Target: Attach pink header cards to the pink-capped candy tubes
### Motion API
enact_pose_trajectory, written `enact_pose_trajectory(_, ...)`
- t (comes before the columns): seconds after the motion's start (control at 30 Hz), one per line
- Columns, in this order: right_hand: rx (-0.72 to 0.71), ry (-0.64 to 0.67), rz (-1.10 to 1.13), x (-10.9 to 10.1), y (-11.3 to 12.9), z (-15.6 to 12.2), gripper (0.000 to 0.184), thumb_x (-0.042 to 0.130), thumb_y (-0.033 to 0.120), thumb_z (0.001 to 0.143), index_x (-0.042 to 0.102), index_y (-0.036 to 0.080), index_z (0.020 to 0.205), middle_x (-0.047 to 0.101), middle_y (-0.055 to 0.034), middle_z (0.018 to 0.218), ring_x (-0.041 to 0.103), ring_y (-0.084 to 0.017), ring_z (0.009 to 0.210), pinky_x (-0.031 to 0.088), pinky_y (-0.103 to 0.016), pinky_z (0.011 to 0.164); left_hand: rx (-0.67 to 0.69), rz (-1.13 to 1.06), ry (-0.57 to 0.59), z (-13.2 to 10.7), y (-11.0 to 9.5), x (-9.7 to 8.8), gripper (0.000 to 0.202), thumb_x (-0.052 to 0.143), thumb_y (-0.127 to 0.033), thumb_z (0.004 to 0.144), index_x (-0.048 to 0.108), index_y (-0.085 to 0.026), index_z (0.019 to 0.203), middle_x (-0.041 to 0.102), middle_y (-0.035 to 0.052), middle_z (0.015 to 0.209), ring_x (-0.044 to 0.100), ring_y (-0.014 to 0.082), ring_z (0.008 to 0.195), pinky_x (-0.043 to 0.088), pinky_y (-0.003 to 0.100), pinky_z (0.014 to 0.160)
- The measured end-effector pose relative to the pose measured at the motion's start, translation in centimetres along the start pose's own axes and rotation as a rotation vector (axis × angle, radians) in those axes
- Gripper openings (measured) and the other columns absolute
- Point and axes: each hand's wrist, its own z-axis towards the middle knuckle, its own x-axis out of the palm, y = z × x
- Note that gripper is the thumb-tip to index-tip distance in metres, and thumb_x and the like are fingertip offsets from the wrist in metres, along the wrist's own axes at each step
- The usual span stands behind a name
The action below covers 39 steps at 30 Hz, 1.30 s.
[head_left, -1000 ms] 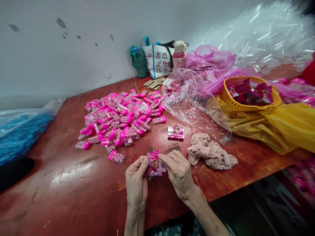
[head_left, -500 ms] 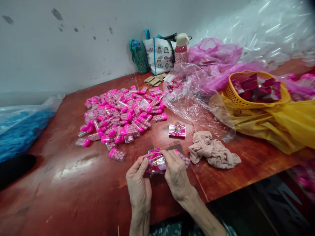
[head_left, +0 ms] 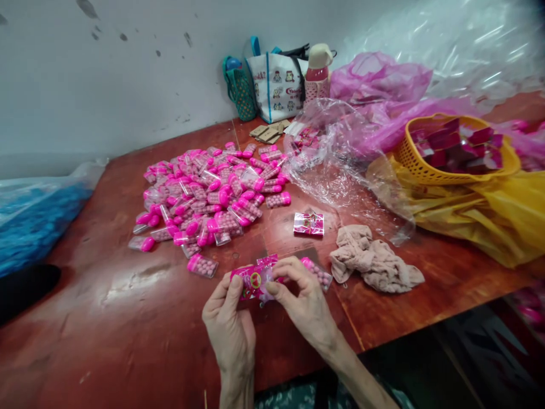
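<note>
A glossy pink printed plastic wrapper (head_left: 254,281) is held between two bare hands above the near edge of a reddish-brown wooden table (head_left: 149,352). From where I stand, the left hand (head_left: 230,324) grasps the wrapper's left end, thumb flat across its front. The right hand (head_left: 309,301) pinches the other end between a bent thumb and curled fingers; whether the wrapper encloses anything I cannot tell.

Touching or just beside the right hand's knuckles, I cannot say which, lies a clear plastic bottle of pink beads (head_left: 320,276), its bright pink cap toward the hand. A flat stack of shiny pink printed packets (head_left: 309,224) sits beyond the hands, and a crumpled beige cloth (head_left: 374,258) lies to the right.

Ahead and to the left spreads a large heap of pink-capped clear bottles (head_left: 213,193), with one loose pink-capped bottle (head_left: 202,266) at its near side. A yellow perforated plastic basket (head_left: 415,162), filled with dark pink pieces, rests on yellow plastic sheeting (head_left: 477,221) at right. Against the grey wall (head_left: 128,85) stand a white printed tote bag (head_left: 275,85) and a pink flask with a cream lid (head_left: 318,65).
</note>
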Motion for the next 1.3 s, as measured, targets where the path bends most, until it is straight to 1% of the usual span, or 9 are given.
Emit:
enact_pose_trajectory(0.23, 0.033, -0.172, -0.025, 0.3, 0.1, 0.0, 0.006, 0.065, 0.020, 0.076, 0.062, 0.019, 0.080, 0.057, -0.0032, 0.091, 0.055, -0.018, 0.088, 0.043, -0.029, 0.078, -0.023, -0.016, -0.026, 0.1, 0.7, -0.3, 0.010, 0.075, -0.020, 0.059, 0.068, -0.015, 0.064, 0.067, -0.0031, 0.063, 0.057, 0.0063, 0.057, 0.047, 0.017, 0.060)
enact_pose_trajectory(0.5, 0.067, 0.072, 0.050, 0.2, -0.7, 0.1, 0.005, 0.070, 0.021, 0.071, 0.065, 0.019, 0.071, 0.060, -0.0018, 0.085, 0.055, -0.017, 0.085, 0.042, -0.030, 0.079, -0.056, -0.031, 0.013, 0.4, 0.8, -0.3, 0.010, 0.075, -0.020, 0.058, 0.068, -0.015, 0.063, 0.066, -0.0023, 0.061, 0.057, 0.0068, 0.055, 0.046, 0.015, 0.055)
enact_pose_trajectory(0.7, 0.097, 0.052, 0.079, 1.3, -0.3, -0.1, 0.013, 0.068, 0.021, 0.073, 0.062, 0.017, 0.063, 0.059, -0.0012, 0.078, 0.054, -0.017, 0.081, 0.042, -0.028, 0.073, -0.141, -0.012, 0.152, 0.2, 0.6, 0.0, 0.025, 0.072, -0.022, 0.063, 0.070, -0.012, 0.086, 0.071, 0.0080, 0.088, 0.063, 0.0161, 0.075, 0.051, 0.025, 0.070)
enact_pose_trajectory(0.8, 0.073, 0.034, 0.069, 1.6, 0.2, -0.8, 0.020, 0.068, 0.021, 0.073, 0.056, 0.017, 0.058, 0.057, -0.0006, 0.073, 0.054, -0.015, 0.074, 0.043, -0.027, 0.068, -0.200, -0.057, 0.030, 0.8, 0.5, -0.2, 0.020, 0.070, -0.021, 0.065, 0.071, -0.010, 0.082, 0.071, 0.0067, 0.075, 0.062, 0.0128, 0.066, 0.051, 0.020, 0.062)
enact_pose_trajectory(0.93, -0.077, -0.099, -0.221, -0.1, -0.6, -2.4, 0.015, 0.058, 0.017, 0.082, 0.056, 0.017, 0.067, 0.057, -0.0032, 0.078, 0.052, -0.017, 0.078, 0.043, -0.031, 0.073, -0.198, -0.122, -0.135, 2.2, 0.4, -0.9, 0.007, 0.065, -0.018, 0.068, 0.070, -0.015, 0.063, 0.069, 0.0007, 0.062, 0.061, 0.0092, 0.058, 0.050, 0.017, 0.058)
enact_pose_trajectory(1.0, -0.138, -0.193, -0.518, -1.5, -1.9, -3.0, 0.008, 0.053, 0.018, 0.084, 0.059, 0.016, 0.089, 0.057, -0.0088, 0.093, 0.049, -0.023, 0.092, 0.039, -0.040, 0.085, -0.173, -0.127, -0.162, 2.6, 0.4, -1.3, 0.007, 0.064, -0.016, 0.068, 0.069, -0.018, 0.063, 0.068, -0.0019, 0.060, 0.061, 0.0081, 0.057, 0.051, 0.017, 0.060)
enact_pose_trajectory(1.03, -0.128, -0.212, -0.652, -2.1, -2.6, -3.2, 0.018, 0.052, 0.021, 0.085, 0.057, 0.014, 0.101, 0.056, -0.0122, 0.099, 0.046, -0.026, 0.097, 0.038, -0.044, 0.087, -0.164, -0.125, -0.169, 2.6, 0.4, -1.4, 0.006, 0.065, -0.016, 0.067, 0.070, -0.018, 0.063, 0.069, -0.0024, 0.060, 0.061, 0.0081, 0.057, 0.051, 0.018, 0.060)
enact_pose_trajectory(1.13, -0.071, -0.156, -0.910, -2.9, -4.5, -3.4, 0.028, 0.047, 0.024, 0.087, 0.052, 0.011, 0.111, 0.053, -0.0161, 0.106, 0.042, -0.030, 0.100, 0.038, -0.048, 0.086, -0.153, -0.102, -0.153, 2.3, 0.7, -1.3, 0.003, 0.070, -0.019, 0.062, 0.070, -0.016, 0.063, 0.069, -0.0004, 0.062, 0.061, 0.0097, 0.058, 0.051, 0.020, 0.060)
enact_pose_trajectory(1.3, -0.032, -0.079, -0.956, -2.3, -4.5, -3.1, 0.026, 0.044, 0.023, 0.088, 0.050, 0.011, 0.111, 0.052, -0.0143, 0.101, 0.045, -0.029, 0.093, 0.039, -0.048, 0.083, -0.138, -0.056, -0.093, 1.3, 1.2, -0.5, 0.015, 0.074, -0.023, 0.058, 0.071, -0.012, 0.068, 0.070, 0.0023, 0.066, 0.061, 0.0101, 0.061, 0.050, 0.020, 0.061)
